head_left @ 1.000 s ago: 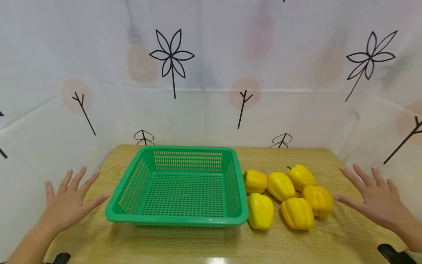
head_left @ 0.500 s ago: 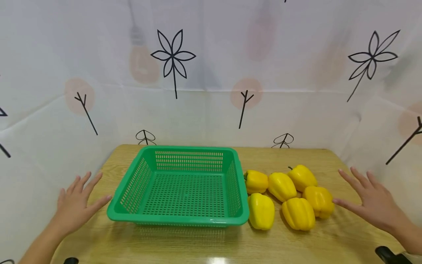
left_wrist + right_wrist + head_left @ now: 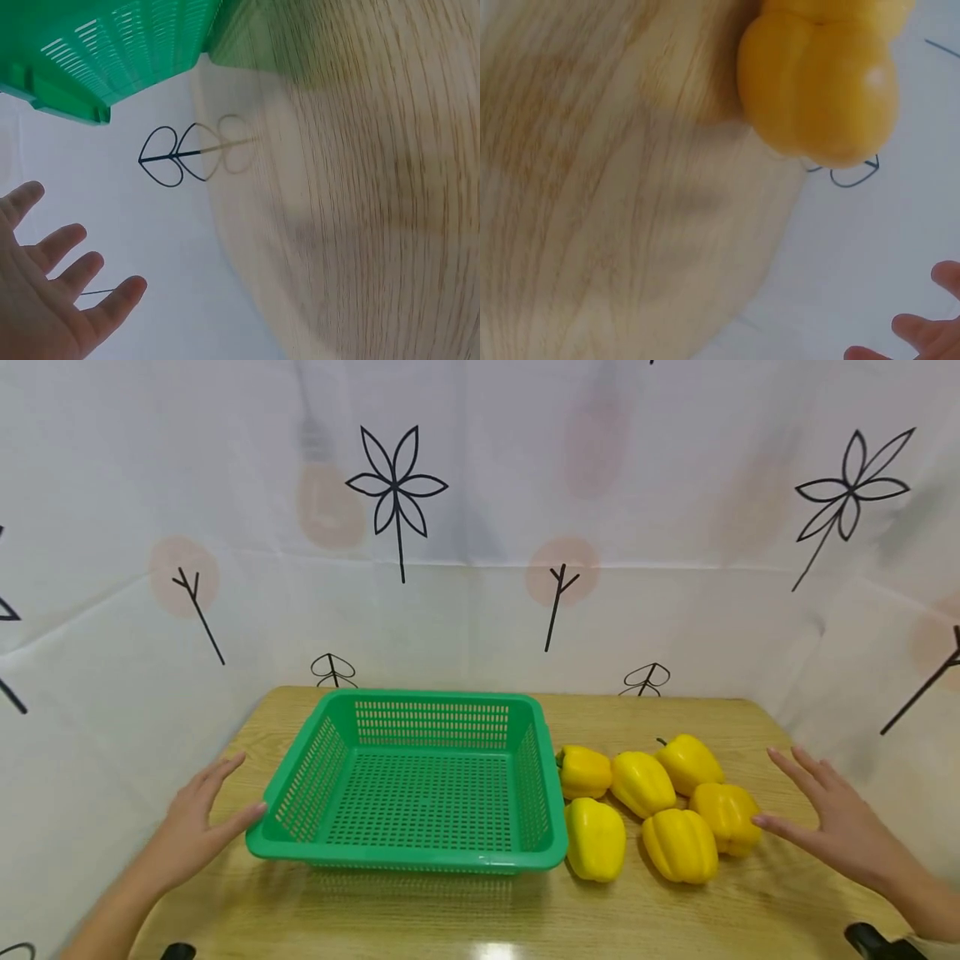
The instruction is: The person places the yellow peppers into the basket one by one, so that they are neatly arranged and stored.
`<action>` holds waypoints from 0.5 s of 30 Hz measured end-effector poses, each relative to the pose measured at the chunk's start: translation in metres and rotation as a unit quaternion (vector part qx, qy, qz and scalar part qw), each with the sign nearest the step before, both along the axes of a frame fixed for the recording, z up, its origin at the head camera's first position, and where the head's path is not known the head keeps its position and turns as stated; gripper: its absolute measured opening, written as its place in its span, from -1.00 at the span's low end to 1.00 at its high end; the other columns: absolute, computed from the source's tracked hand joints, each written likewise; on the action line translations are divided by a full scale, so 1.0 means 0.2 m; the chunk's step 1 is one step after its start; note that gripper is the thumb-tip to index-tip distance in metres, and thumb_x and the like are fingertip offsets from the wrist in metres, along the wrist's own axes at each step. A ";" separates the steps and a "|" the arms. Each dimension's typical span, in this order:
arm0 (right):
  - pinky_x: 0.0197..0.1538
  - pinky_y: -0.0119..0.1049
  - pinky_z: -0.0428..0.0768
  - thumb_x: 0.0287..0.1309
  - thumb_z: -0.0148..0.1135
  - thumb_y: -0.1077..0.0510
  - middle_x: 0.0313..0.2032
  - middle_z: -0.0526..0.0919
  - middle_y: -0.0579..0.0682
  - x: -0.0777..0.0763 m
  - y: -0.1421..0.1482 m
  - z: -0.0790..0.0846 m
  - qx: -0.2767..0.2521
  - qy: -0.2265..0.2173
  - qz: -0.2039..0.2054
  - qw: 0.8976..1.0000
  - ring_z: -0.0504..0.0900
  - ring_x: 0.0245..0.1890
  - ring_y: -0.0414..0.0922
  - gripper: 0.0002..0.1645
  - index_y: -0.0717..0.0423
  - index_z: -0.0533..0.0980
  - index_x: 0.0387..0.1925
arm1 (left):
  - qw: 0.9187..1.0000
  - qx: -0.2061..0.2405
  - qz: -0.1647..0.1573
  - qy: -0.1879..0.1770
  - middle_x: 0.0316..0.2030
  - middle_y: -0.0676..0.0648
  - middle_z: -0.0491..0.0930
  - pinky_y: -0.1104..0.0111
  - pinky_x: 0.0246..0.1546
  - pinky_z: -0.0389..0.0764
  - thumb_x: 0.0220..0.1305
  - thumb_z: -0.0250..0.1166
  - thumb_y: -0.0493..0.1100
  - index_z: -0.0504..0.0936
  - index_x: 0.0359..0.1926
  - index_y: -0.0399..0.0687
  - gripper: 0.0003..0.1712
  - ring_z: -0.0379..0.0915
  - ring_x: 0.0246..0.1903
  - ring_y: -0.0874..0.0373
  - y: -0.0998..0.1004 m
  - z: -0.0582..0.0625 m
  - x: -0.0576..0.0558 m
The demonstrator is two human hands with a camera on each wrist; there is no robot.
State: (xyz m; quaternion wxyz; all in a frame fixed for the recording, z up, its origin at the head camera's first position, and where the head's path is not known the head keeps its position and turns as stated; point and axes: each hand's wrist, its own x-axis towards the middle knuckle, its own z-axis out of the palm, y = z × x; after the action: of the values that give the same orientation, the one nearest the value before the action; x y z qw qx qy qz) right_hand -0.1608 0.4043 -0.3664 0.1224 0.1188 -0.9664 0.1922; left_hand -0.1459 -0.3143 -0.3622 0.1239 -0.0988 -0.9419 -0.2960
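A green plastic basket with slotted walls stands left of centre on the wooden table, nothing inside it. Several yellow bell peppers lie in a cluster to its right. My left hand is beside the basket's left wall, fingers extended, thumb tip right at the rim in the head view. In the left wrist view its fingers spread below the basket's corner. On the far right my right hand holds nothing; its thumb tip overlaps the edge of the rightmost pepper. That pepper looms large in the right wrist view.
The wooden table has rounded far corners. A white cloth printed with flowers and twigs hangs behind it and along both sides. Dark straps show at the wrists along the bottom edge.
My left hand has moved right towards the basket and turned more side-on. The right hand has shifted slightly left towards the peppers. Basket and peppers stay put.
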 end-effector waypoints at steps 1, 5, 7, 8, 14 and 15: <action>0.00 0.53 -0.25 0.07 0.33 -0.01 0.36 -0.29 0.41 0.00 0.00 0.00 -0.005 0.000 0.003 1.000 -0.31 0.25 0.50 0.12 0.12 -0.15 0.45 | 1.000 0.003 -0.002 0.000 0.29 -0.44 0.01 -0.39 -0.10 0.04 0.27 0.21 0.00 -0.04 0.45 -0.10 -0.12 -0.12 0.19 -0.52 0.00 0.00 0.00; -0.02 0.54 -0.20 0.06 0.35 0.01 0.36 -0.24 0.42 0.00 0.01 -0.01 -0.021 -0.003 0.012 1.000 -0.24 0.24 0.51 0.12 0.10 -0.14 0.45 | 1.000 0.012 -0.007 -0.001 0.28 -0.44 0.06 -0.32 -0.09 0.16 0.26 0.23 0.00 -0.03 0.45 -0.10 -0.12 -0.04 0.19 -0.45 0.02 -0.01 0.00; -0.02 0.54 -0.18 0.05 0.36 0.01 0.35 -0.21 0.43 -0.01 0.02 -0.02 -0.025 -0.003 0.015 1.000 -0.20 0.24 0.51 0.12 0.09 -0.13 0.46 | 1.000 0.014 -0.012 -0.004 0.26 -0.44 0.08 -0.28 -0.10 0.24 0.26 0.23 -0.01 -0.03 0.44 -0.13 -0.12 0.00 0.18 -0.42 0.03 0.00 0.00; -0.03 0.54 -0.18 0.05 0.36 0.02 0.35 -0.19 0.43 -0.01 0.02 -0.02 -0.027 -0.004 0.017 0.999 -0.19 0.24 0.52 0.12 0.09 -0.13 0.46 | 1.000 0.016 -0.015 -0.006 0.26 -0.44 0.09 -0.25 -0.10 0.27 0.26 0.23 -0.02 -0.03 0.44 -0.14 -0.12 0.02 0.18 -0.40 0.03 0.00 0.00; -0.03 0.54 -0.12 0.01 0.40 0.05 0.34 -0.12 0.44 -0.01 0.01 -0.02 -0.039 0.001 0.030 0.999 -0.10 0.22 0.51 0.12 0.10 -0.07 0.45 | 0.998 0.052 -0.033 -0.025 0.27 -0.43 0.10 -0.25 -0.10 0.32 0.30 0.21 -0.07 -0.02 0.42 -0.25 -0.16 0.05 0.16 -0.42 0.05 0.00 0.00; -0.03 0.53 -0.12 0.00 0.40 0.06 0.33 -0.10 0.44 -0.01 0.01 -0.02 -0.040 0.002 0.033 0.999 -0.08 0.21 0.51 0.12 0.11 -0.06 0.44 | 0.997 0.062 -0.035 -0.034 0.27 -0.43 0.09 -0.25 -0.08 0.32 0.31 0.19 -0.07 -0.03 0.42 -0.26 -0.17 0.05 0.17 -0.43 0.06 0.00 0.00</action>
State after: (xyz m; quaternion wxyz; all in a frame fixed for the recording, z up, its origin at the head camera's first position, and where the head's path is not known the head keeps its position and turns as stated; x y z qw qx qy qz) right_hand -0.1618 0.4065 -0.3702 0.1229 0.1456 -0.9533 0.2345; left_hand -0.1455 -0.3033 -0.3621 0.0872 -0.1134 -0.9215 -0.3611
